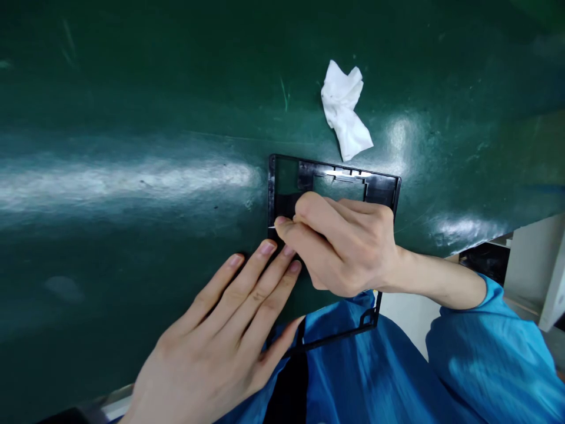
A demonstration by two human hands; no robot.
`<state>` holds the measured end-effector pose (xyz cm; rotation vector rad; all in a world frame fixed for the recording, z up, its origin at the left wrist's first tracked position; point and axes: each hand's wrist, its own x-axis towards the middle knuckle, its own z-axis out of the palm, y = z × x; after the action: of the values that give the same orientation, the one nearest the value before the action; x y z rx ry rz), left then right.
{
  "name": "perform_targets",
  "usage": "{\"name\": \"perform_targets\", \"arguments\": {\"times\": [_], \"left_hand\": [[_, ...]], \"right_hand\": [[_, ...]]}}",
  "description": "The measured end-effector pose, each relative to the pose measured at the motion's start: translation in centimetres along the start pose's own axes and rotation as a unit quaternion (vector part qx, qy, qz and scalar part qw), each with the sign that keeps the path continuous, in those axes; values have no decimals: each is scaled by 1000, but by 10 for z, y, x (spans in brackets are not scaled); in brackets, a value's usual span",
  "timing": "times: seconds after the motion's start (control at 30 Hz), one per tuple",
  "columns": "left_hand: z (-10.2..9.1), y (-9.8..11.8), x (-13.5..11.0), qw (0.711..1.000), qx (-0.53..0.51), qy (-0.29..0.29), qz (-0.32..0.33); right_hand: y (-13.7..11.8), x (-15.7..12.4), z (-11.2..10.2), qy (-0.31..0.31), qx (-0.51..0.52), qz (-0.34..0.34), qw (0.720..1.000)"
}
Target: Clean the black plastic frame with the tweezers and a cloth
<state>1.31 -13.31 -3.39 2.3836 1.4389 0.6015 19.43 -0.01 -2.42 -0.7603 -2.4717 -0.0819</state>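
Note:
A black plastic frame [383,187] with open windows lies on the green table and sticks out past its near edge. My left hand [216,330] lies flat with its fingers stretched out, the fingertips touching the frame's left side. My right hand [348,244] is closed in a pinch over the frame. From between its thumb and finger pokes the tip of a thin white pointed tool [271,227], at the frame's left rim. The rest of that tool is hidden inside the fist, so its exact kind does not show.
A crumpled white cloth or tissue [346,112] lies on the green table [132,88], just beyond the frame. The table's edge runs along the lower right, with a pale cabinet-like surface [536,259] past it. A blue garment [366,371] is close below the frame.

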Motion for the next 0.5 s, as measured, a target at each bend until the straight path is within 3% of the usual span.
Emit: {"name": "perform_targets", "arguments": {"times": [0.3, 0.5], "left_hand": [[0, -1, -1, 1000, 0, -1, -4], [-3, -4, 2, 999, 39, 0, 35]], "right_hand": [[1, 1, 1, 10, -13, -3, 1000], [1, 2, 1, 15, -12, -9, 1000]]}}
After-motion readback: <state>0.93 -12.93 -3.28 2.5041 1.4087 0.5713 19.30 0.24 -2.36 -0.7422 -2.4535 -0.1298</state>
